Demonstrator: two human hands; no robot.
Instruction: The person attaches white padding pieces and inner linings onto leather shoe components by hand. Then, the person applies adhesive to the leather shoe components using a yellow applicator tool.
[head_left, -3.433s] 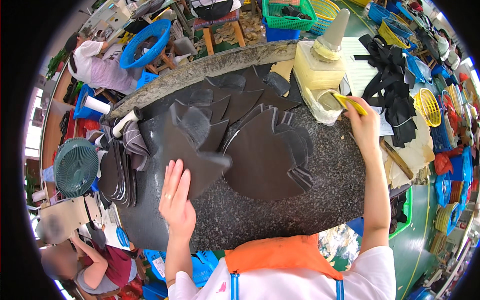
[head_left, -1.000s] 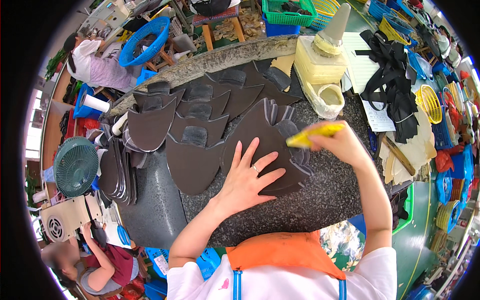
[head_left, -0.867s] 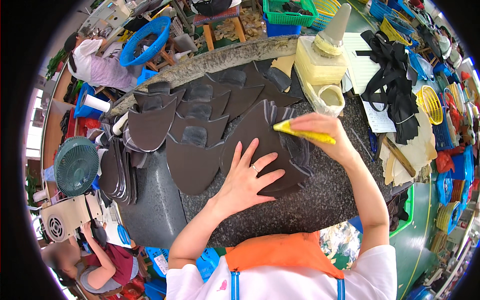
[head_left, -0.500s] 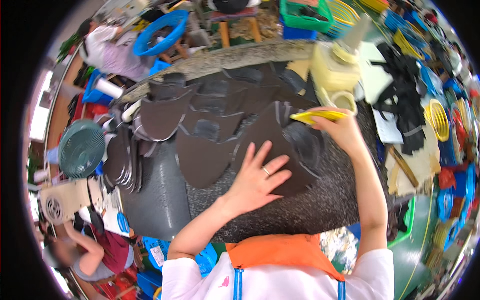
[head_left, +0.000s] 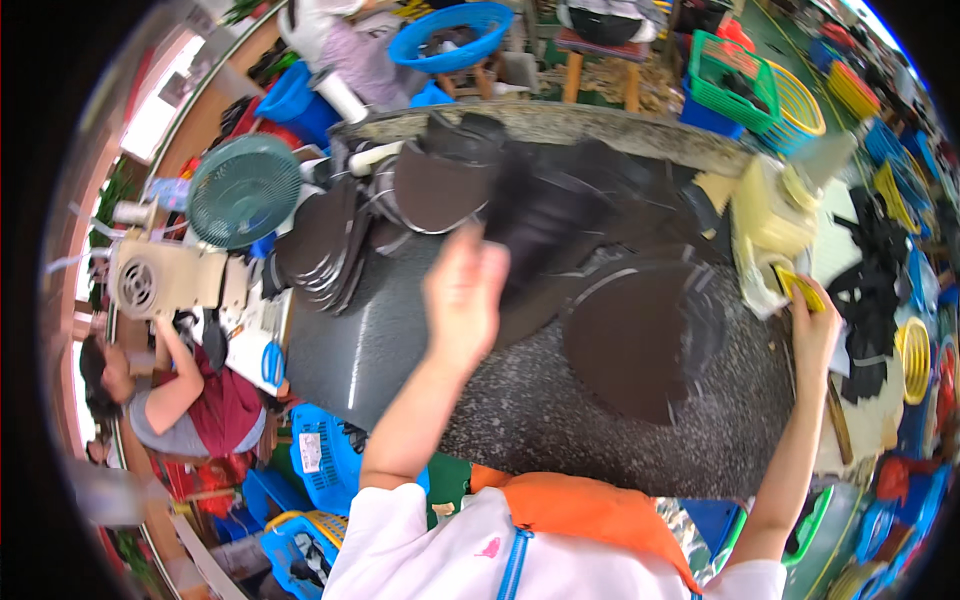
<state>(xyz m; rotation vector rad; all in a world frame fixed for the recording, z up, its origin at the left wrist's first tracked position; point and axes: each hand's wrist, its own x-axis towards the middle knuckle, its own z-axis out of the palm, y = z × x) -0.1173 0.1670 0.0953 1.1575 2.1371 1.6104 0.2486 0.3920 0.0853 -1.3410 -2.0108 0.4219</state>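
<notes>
My left hand [head_left: 465,295], smeared by motion, is closed at the edge of a blurred dark shoe-part-shaped piece [head_left: 540,225] raised above the table. My right hand [head_left: 817,325] pinches a flat yellow applicator [head_left: 806,291], whose tip is at the open spout of a cream plastic glue bottle [head_left: 775,215]. A rounded dark brown piece [head_left: 630,340] with pale edge lines lies on the speckled dark tabletop [head_left: 520,425]. More such pieces overlap behind it, and a fanned stack of dark pieces [head_left: 322,245] rests at the left.
A green basket [head_left: 245,190] and a beige machine [head_left: 150,275] stand left, where a person in a maroon apron sits. Black strips [head_left: 868,290] and a wooden stick [head_left: 838,425] lie right. Blue [head_left: 450,38] and green [head_left: 733,85] baskets stand beyond the table.
My left hand has left the near piece, moved left and lifted a dark piece. My right hand has carried the yellow applicator from the piece to the bottle's spout. The view has shifted.
</notes>
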